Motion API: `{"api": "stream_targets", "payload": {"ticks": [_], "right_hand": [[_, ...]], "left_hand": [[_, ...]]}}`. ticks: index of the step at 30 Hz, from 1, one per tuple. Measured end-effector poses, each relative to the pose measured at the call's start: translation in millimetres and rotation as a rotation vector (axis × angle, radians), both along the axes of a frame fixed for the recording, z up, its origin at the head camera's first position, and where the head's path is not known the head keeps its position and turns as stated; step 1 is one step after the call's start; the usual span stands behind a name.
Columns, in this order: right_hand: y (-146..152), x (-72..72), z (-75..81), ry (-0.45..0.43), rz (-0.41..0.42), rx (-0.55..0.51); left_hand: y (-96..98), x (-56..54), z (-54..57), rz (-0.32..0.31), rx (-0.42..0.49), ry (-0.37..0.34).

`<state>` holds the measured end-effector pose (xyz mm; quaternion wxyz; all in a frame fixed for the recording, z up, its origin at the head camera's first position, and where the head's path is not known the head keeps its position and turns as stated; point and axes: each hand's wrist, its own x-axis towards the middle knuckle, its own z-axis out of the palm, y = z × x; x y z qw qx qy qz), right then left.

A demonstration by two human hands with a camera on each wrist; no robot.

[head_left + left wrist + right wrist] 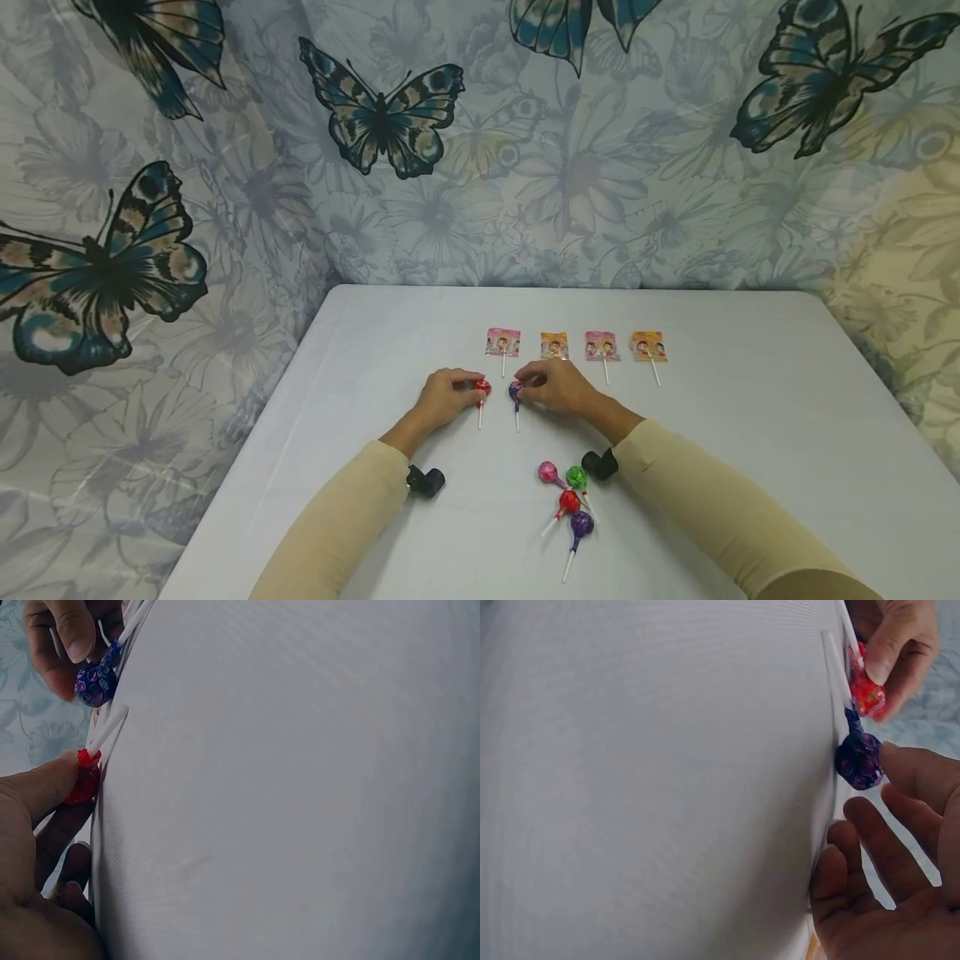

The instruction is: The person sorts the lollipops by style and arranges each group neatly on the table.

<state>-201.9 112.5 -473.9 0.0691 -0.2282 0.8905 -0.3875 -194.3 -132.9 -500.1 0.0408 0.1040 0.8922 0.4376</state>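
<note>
My left hand [441,397] pinches a red-wrapped lollipop [88,780] by its round head between thumb and fingers. Its white stick points toward me in the head view. Just to the right, my right hand [557,387] has its thumb and index finger at the head of a purple-wrapped lollipop [860,760], pinching it at the side. The other fingers of that hand are spread loosely. Both lollipops stand side by side over the white table, a small gap apart, sticks toward the near edge.
Beyond the hands lies a row of flat-packed lollipops, pink [502,342] and orange [648,346]. Nearer, by the right forearm, is a loose group with pink [548,472], green [577,477], red [569,502] and purple [582,524] lollipops. Butterfly-patterned cloth hangs behind the white table [360,350].
</note>
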Motion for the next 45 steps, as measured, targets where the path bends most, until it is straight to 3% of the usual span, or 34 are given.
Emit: {"api": "stream_targets", "payload": {"ticks": [7,15,23,31,39,45], "right_hand": [[6,4.9,13.4,-0.080,-0.043,-0.006],[16,17.5,29.8,-0.040,0.008,-0.044],[30,38.6,31.6,-0.057,0.077,-0.090],[36,54.4,21.9,-0.128,0.230,-0.109],[41,61.4,9.3,-0.226,0.399,-0.104],[44,62.9,4.1,-0.246,0.479,-0.050]], "left_hand": [[0.5,0.7,-1.5,0.008,0.002,-0.006],[0.4,0.4,0.4,0.010,0.005,-0.011],[0.9,0.3,1.2,0.005,0.008,-0.011],[1.9,0.7,1.3,0.012,0.010,-0.013],[1.9,0.8,0.2,0.017,0.021,-0.021],[1.6,0.3,0.3,0.019,0.030,-0.026]]}}
